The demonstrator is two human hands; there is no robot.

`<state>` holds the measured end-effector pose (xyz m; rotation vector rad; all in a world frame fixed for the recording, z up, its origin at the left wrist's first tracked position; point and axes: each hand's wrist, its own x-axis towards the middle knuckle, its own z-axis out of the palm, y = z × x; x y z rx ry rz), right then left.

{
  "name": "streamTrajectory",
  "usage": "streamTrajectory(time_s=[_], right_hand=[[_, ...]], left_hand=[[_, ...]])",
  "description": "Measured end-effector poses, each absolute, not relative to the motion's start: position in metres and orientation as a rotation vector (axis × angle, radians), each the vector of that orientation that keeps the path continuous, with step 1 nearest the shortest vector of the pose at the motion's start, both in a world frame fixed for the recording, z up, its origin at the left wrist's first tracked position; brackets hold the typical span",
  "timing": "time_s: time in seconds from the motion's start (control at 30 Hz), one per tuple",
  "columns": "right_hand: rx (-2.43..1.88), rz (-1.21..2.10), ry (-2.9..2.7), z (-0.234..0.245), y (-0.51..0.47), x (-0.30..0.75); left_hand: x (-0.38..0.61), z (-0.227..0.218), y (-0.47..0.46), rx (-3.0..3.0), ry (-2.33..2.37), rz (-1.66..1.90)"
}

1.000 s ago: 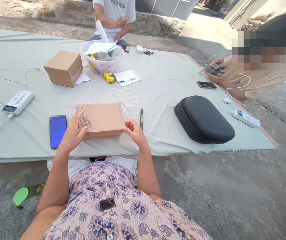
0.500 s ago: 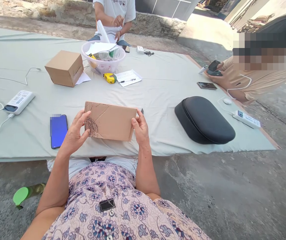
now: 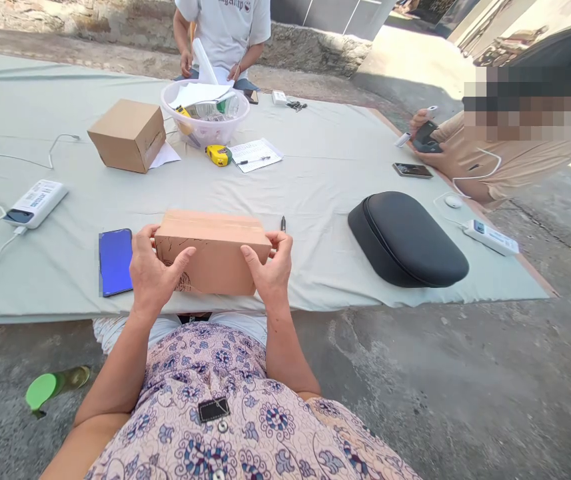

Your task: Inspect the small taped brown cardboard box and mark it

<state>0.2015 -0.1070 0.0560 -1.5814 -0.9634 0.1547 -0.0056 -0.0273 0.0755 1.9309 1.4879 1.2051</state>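
Note:
A brown cardboard box (image 3: 212, 257) with dark scribbled lines on its near face is between my hands at the table's front edge. My left hand (image 3: 158, 270) grips its left end, thumb across the near face and fingers behind the corner. At the opposite end, my right hand (image 3: 270, 267) holds the box the same way, its thumb on the near face. The taped top of the box shows. A black pen (image 3: 283, 224) lies just beyond my right fingers. Close by my left hand rests a phone (image 3: 116, 262) with a blue screen.
A second cardboard box (image 3: 128, 137), a lilac basin (image 3: 205, 123) of papers, a yellow tape measure (image 3: 219, 155) and a written sheet (image 3: 258, 155) lie farther back. A black case (image 3: 408, 240) sits right, a power bank (image 3: 36, 203) left. Two people sit around the table.
The box has tilted, so its taped top now shows above the near face. Both hands have shifted inward, thumbs on the near face. The person opposite has lowered one hand.

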Motion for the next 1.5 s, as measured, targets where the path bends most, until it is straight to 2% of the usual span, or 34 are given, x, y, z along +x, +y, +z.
streamTrajectory(time_s=[0.13, 0.4, 0.93, 1.27, 1.5], right_hand=[[-1.684, -0.026, -1.051, 0.055, -0.105, 0.185], [-1.718, -0.084, -1.069, 0.047, -0.095, 0.174], [-1.377, 0.483, -0.967, 0.039, -0.101, 0.204], [-1.349, 0.608, -1.320, 0.041, -0.105, 0.226], [-1.374, 0.543, -1.146, 0.041, -0.101, 0.223]], left_hand=[[0.004, 0.068, -0.032, 1.923, 1.554, 1.212], [0.018, 0.050, -0.032, 2.011, 1.502, 1.319], [-0.007, 0.049, -0.007, 1.703, 1.373, 1.386], [-0.013, 0.049, -0.002, 1.693, 1.298, 1.395], [-0.004, 0.048, -0.011, 1.977, 1.411, 1.342]])
